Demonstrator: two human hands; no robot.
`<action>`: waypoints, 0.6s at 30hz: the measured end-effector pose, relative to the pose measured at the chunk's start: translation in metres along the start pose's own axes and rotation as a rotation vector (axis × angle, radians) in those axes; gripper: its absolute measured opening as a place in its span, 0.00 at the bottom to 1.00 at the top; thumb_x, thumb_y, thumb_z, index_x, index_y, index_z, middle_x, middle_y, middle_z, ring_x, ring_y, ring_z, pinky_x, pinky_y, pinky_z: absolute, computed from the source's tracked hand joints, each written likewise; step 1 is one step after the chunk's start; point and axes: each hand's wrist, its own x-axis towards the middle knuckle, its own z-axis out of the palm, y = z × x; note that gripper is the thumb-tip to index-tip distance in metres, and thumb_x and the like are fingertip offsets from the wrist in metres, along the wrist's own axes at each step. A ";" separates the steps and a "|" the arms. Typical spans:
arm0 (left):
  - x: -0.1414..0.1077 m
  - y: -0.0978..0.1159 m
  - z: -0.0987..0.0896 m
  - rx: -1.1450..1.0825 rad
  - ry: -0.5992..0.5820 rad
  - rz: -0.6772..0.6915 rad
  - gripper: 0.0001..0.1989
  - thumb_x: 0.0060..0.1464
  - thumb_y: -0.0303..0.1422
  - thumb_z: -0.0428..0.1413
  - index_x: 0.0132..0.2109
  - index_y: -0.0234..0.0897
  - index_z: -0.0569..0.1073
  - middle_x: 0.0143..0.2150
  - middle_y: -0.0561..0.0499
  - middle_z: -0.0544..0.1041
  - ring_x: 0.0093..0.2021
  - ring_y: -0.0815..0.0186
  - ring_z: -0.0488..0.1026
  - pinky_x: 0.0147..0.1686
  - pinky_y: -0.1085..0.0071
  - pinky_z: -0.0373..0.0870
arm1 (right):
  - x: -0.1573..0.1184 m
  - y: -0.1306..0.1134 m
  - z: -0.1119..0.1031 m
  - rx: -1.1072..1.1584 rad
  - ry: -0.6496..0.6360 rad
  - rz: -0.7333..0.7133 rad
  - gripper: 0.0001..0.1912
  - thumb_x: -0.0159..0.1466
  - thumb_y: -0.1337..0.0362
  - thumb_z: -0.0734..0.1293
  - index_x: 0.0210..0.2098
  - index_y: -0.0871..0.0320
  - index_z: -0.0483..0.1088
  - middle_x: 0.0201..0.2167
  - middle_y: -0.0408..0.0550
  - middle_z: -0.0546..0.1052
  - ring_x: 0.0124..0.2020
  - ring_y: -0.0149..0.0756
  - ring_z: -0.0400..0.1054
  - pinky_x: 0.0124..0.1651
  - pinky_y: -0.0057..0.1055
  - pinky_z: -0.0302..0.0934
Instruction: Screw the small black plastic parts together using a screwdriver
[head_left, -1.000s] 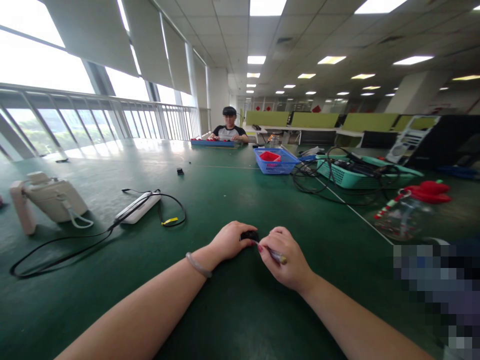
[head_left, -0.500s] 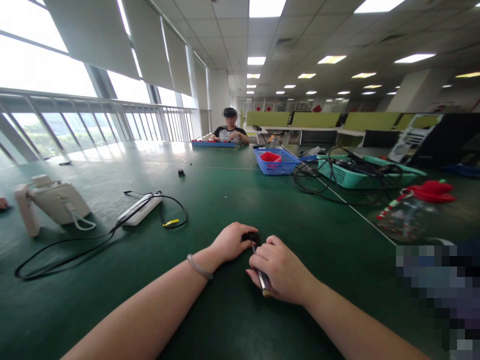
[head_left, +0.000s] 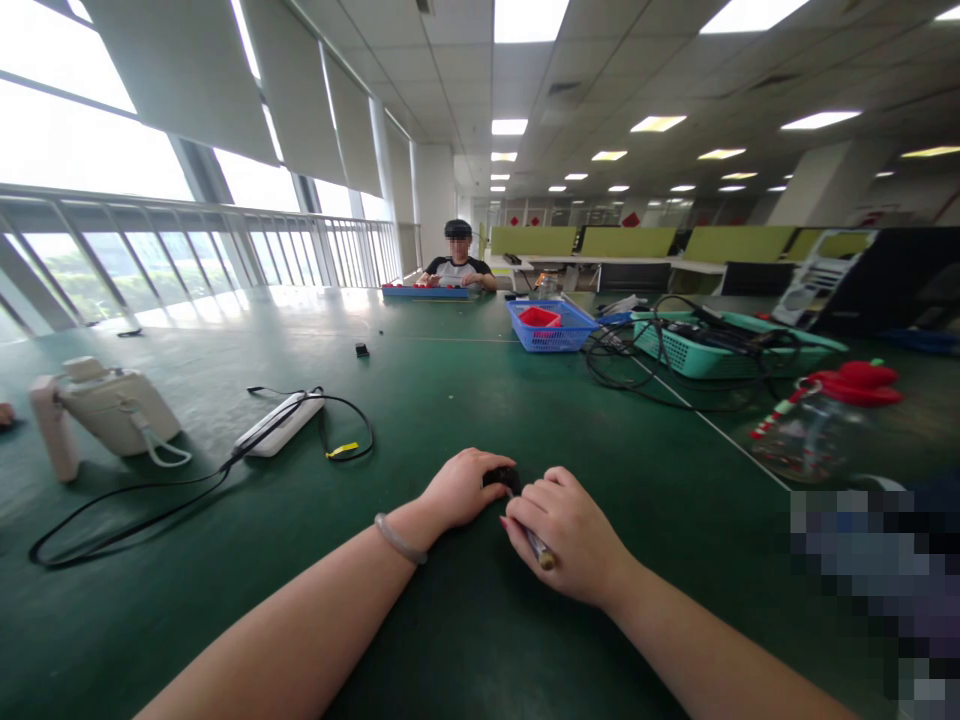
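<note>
My left hand (head_left: 463, 490), with a grey bangle at its wrist, is closed on a small black object (head_left: 501, 478) resting on the green tabletop (head_left: 420, 620). Its exact kind is hard to make out. Just to the right, my right hand (head_left: 566, 540) grips a slim metallic pen-like tool (head_left: 541, 552) with a brass-coloured end towards me. The tool slants away from me, and its far tip reaches the near edge of the black object. Fingers hide most of both things.
A white power bank (head_left: 283, 425) with a black cable lies left, beyond it a beige bottle (head_left: 124, 415). On the right stand a blue basket (head_left: 551, 335), a teal basket (head_left: 675, 350) with cables, and a red-lidded jar (head_left: 814, 430). A person (head_left: 457, 265) sits opposite.
The rear end of the tool has swung up and to the right as my right hand turned. My left hand stays in place on the black object.
</note>
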 end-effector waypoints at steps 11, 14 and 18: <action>-0.003 0.001 0.000 0.019 0.014 -0.009 0.20 0.55 0.34 0.56 0.55 0.44 0.72 0.51 0.50 0.78 0.51 0.60 0.72 0.53 0.63 0.67 | -0.001 -0.002 0.003 -0.014 -0.094 -0.053 0.07 0.64 0.65 0.63 0.30 0.56 0.69 0.30 0.45 0.73 0.31 0.35 0.64 0.41 0.37 0.53; -0.002 0.002 0.000 0.013 0.010 -0.028 0.20 0.55 0.33 0.56 0.56 0.43 0.72 0.51 0.50 0.77 0.51 0.60 0.72 0.54 0.63 0.66 | -0.001 -0.003 0.003 -0.011 -0.076 -0.055 0.07 0.64 0.65 0.63 0.30 0.56 0.69 0.30 0.45 0.73 0.31 0.35 0.64 0.42 0.37 0.53; -0.002 0.001 0.001 0.018 0.011 -0.037 0.20 0.55 0.34 0.57 0.56 0.44 0.72 0.50 0.50 0.77 0.51 0.60 0.72 0.54 0.64 0.66 | -0.001 0.001 0.000 -0.007 -0.029 -0.004 0.08 0.65 0.65 0.62 0.30 0.56 0.69 0.27 0.44 0.73 0.29 0.34 0.64 0.42 0.37 0.53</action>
